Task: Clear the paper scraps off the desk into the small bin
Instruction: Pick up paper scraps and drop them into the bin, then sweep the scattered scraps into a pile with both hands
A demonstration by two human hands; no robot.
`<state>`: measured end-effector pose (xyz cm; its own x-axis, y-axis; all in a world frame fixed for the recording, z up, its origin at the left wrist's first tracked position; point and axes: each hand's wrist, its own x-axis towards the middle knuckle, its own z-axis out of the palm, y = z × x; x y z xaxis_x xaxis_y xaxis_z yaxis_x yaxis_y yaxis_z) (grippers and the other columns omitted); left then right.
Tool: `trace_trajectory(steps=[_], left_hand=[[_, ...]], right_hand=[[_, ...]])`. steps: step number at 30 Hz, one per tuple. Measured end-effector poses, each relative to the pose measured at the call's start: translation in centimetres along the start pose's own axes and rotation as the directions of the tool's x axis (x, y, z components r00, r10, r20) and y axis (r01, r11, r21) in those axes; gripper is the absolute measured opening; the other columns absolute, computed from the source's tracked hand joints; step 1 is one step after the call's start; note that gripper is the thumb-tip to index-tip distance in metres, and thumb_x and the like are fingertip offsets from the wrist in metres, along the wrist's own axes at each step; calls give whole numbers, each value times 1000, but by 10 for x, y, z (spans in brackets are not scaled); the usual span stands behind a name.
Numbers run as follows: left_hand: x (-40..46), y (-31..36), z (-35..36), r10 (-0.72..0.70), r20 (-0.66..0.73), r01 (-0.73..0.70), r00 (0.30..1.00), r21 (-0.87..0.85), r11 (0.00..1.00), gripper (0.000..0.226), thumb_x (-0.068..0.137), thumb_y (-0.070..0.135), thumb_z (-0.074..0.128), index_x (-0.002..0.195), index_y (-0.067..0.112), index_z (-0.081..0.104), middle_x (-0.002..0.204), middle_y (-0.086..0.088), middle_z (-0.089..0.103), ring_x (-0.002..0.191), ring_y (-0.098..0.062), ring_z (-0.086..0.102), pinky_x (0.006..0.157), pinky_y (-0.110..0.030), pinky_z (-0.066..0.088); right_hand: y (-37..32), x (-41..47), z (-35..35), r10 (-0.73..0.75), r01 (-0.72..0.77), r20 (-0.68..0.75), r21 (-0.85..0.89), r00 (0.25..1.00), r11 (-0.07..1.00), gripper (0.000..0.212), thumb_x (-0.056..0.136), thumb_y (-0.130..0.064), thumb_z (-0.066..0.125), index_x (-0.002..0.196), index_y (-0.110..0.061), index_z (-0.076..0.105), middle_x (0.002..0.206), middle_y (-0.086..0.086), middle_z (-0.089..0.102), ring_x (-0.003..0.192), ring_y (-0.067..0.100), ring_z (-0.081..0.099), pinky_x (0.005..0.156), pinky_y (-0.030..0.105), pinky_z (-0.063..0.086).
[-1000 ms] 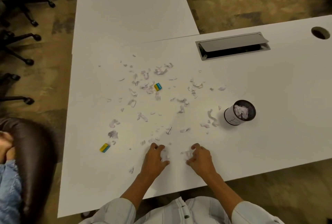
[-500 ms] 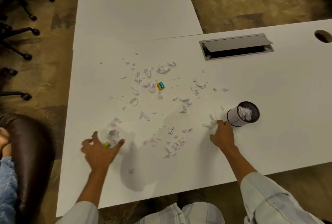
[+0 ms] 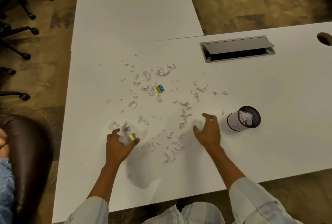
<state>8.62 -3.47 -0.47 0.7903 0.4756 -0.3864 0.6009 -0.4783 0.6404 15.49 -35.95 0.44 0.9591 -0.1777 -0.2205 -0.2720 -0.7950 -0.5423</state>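
Several torn white paper scraps (image 3: 162, 72) lie scattered over the white desk (image 3: 269, 143), with a small heap (image 3: 175, 149) between my hands. The small bin (image 3: 243, 118), a white cup with a black mesh rim, stands upright at the right and holds crumpled paper. My left hand (image 3: 119, 143) lies flat on the desk, fingers spread and curved around a yellow-and-blue eraser (image 3: 132, 137) and a few scraps. My right hand (image 3: 208, 131) rests open on the desk just left of the bin, fingers spread over scraps.
A second yellow-and-blue eraser (image 3: 159, 88) lies among the scraps in the middle. A grey cable hatch (image 3: 237, 48) stands open at the back right, with a round cable hole (image 3: 324, 38) beyond. Another white desk (image 3: 133, 8) adjoins behind. Office chair bases (image 3: 19, 31) stand left. A dark brown chair (image 3: 27, 152) is near left.
Both hands went apart from the desk's front middle, the left to the eraser, the right toward the bin. Since half a second ago the right hand has slid back left and spread.
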Motion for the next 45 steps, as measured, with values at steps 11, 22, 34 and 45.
trace_trajectory(steps=[11,22,34,45], left_hand=[[62,13,-21,-95,59,78,994,252,965,128,39,81,63,146,21,23,153,-19,17,144,-36,10,116,-52,16],[37,44,25,182,203,-223,962,203,953,126,53,77,69,149,17,12,160,-7,6,148,-26,4,118,-46,20],[166,43,-45,-71,61,40,996,405,914,151,31,95,41,150,9,5,160,-20,1,148,-33,-2,121,-51,7],[166,59,6,254,168,-294,953,292,910,127,60,89,46,151,17,-6,162,-1,-8,148,-12,-13,120,-43,-3]], right_hand=[[8,53,12,248,-235,138,-104,959,966,88,94,-49,49,149,5,8,158,29,-2,148,40,-5,119,52,12],[-36,23,46,-101,87,178,81,979,993,82,94,-57,42,153,-11,10,163,8,-1,150,22,3,120,44,16],[28,180,-27,396,-395,-38,15,918,918,81,96,-54,42,149,2,16,158,29,7,148,39,3,118,55,13],[-45,104,69,-388,415,251,-65,887,908,81,95,-62,28,154,-13,1,164,8,-5,150,18,-9,122,43,4]])
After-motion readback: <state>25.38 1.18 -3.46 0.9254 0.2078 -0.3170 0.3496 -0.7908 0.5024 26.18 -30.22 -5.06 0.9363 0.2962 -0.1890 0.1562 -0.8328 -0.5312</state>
